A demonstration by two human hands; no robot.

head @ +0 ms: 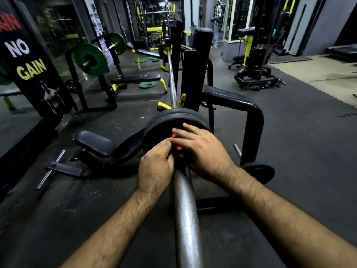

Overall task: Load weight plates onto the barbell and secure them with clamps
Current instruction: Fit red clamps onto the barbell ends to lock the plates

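Where the steel barbell sleeve (186,213) runs forward from the camera: black weight plates (164,124) stacked on it, seated against the rack upright (197,74). Red clamp (176,142) on the sleeve, touching the outer plate face, mostly hidden by fingers. Left hand (155,167): fingers curled, pinching the clamp from the left. Right hand (201,149): fingers bent over the clamp and the plate hub from the right. Black bench (94,143) low at left. Second small plate (258,172) on a storage peg, near right.

Dim gym with dark rubber mat flooring (289,136), black padded benches (136,78), and a black "NO GAIN" wall poster (29,60).
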